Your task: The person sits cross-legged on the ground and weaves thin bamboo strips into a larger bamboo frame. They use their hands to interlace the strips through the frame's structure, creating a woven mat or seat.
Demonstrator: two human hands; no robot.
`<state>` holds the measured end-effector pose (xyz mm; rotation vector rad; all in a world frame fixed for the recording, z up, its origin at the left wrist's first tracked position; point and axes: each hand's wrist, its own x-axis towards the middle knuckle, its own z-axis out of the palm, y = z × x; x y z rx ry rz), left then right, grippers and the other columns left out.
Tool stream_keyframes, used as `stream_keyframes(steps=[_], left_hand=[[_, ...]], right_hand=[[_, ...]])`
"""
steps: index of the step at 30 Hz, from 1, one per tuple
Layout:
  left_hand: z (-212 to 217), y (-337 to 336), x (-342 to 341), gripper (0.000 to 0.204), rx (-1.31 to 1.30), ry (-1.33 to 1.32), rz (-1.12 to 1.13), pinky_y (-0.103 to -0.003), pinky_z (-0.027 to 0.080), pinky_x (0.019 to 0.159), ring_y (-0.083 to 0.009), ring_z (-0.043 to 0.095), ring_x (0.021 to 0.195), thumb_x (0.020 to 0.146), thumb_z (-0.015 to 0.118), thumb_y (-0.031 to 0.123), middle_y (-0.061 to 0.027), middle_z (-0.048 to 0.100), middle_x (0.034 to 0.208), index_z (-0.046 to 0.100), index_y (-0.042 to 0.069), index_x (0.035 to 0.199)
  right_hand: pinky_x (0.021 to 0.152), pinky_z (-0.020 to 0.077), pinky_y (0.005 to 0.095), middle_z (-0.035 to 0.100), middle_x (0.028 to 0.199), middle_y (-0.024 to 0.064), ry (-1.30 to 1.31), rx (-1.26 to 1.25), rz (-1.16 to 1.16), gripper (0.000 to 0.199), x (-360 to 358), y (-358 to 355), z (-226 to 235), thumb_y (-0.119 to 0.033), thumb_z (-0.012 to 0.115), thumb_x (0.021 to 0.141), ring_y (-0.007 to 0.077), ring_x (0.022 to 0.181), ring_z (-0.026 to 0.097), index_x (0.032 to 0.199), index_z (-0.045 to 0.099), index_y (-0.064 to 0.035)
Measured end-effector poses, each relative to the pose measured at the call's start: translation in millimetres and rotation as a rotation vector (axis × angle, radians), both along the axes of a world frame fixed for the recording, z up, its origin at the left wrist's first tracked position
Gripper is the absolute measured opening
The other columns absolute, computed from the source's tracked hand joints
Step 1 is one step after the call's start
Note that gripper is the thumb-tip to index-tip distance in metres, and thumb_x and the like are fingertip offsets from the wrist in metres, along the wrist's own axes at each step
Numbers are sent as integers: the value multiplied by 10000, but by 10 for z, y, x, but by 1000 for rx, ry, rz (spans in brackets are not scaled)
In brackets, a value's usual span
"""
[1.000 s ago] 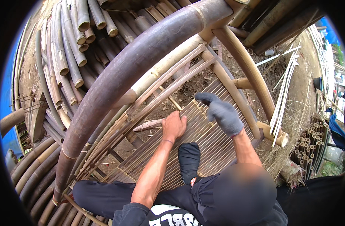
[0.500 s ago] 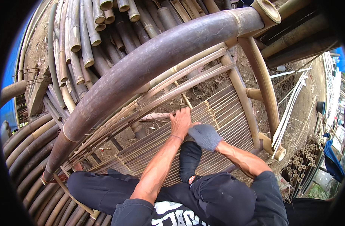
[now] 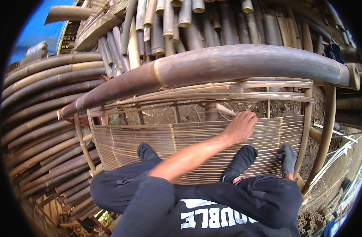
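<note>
Two hands, one bare (image 3: 241, 127), one gloved (image 3: 287, 158); one slatted bamboo panel (image 3: 149, 138); two dark-socked feet (image 3: 242, 158).

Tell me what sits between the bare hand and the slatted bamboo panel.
Nothing visible: the left hand rests directly on the slatted bamboo panel near its top edge. The gloved right hand touches the panel's lower right.

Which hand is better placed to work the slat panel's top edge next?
Probably left: the left hand lies at the slat panel top edge; the gloved right hand rests lower, near the side post.
</note>
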<state>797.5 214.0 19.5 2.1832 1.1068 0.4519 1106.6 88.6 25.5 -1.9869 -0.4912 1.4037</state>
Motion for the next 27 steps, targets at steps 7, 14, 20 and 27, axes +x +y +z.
stream_keyframes(steps=[7,14,20,27], left_hand=[[361,-310,-2452,256,158,435,-581,-367,442,944,-234,532,1072,825,582,157,-76,552,1082,601,87,1070],[114,-219,-2792,152,265,296,-821,-337,426,868,-198,516,973,820,580,193,-44,520,967,605,95,933],[170,-34,-2705,139,25,342,-891,-378,423,821,-262,561,880,883,545,190,-89,545,873,571,57,913],[833,-44,-2688,97,-370,-237,-454,-433,510,716,-321,602,800,901,562,94,-145,569,862,509,33,954]], right_hand=[[699,516,347,617,908,120,-325,-534,-489,246,783,-2039,-178,-221,591,904,218,784,622,1031,636,-14],[781,502,371,626,964,159,-883,-570,159,292,-513,-2218,415,-210,593,875,269,865,628,1084,636,-11],[930,492,351,647,1157,182,-487,140,471,446,-1979,-353,792,-193,621,836,268,1068,639,1239,600,-5],[922,511,313,659,1083,104,417,-141,1084,529,-3660,734,1207,-273,709,871,175,945,643,1273,501,0]])
